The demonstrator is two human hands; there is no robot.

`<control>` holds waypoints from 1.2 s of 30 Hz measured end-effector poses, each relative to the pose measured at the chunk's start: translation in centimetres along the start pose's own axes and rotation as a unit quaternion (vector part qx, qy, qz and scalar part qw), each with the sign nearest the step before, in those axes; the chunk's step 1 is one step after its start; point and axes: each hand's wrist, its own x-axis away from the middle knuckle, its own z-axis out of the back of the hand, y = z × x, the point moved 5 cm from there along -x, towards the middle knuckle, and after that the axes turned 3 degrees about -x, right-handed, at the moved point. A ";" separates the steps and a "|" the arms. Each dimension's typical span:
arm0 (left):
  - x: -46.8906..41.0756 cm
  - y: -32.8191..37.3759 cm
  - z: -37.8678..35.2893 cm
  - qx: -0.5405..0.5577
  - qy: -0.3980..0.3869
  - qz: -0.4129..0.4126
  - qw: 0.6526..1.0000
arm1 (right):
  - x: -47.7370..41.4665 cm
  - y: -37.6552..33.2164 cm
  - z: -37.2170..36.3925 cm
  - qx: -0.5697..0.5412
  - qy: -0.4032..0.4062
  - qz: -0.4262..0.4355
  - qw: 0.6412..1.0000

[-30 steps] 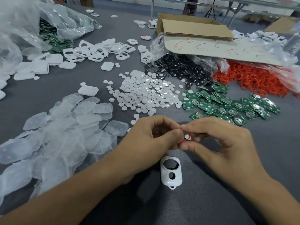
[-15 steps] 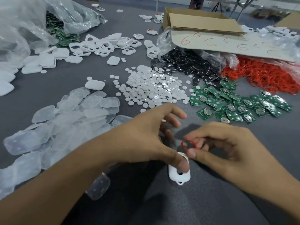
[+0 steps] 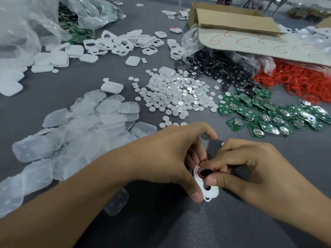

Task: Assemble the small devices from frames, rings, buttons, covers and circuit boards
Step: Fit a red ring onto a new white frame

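Holding frame (image 3: 212,193), left hand (image 3: 166,154); sheet (image 3: 259,49) reads 6s

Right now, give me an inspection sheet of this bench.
Surface: grey table, strewn with parts.
Job's things: white frame with a red ring at its larger hole; heaps of buttons, boards, covers, spare rings, spare frames.
Clutter: plastic bags, cardboard box, black parts.
Hands: left hand grips the frame; right hand pinches the ring at the frame.
Cables: nothing seen.
Surroundings: stand legs beyond the table, blurred.
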 end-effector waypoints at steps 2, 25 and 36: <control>0.0 0.0 0.1 -0.002 -0.001 0.004 1.000 | -0.2 0.2 0.0 -0.014 0.002 -0.010 1.000; -0.3 0.2 0.0 -0.068 0.018 0.044 0.997 | -5.3 1.0 -0.8 -0.036 -0.219 -0.320 0.921; 0.0 0.1 -0.1 -0.043 0.018 0.046 0.998 | -2.1 0.3 -0.7 -0.151 -0.100 -0.275 0.944</control>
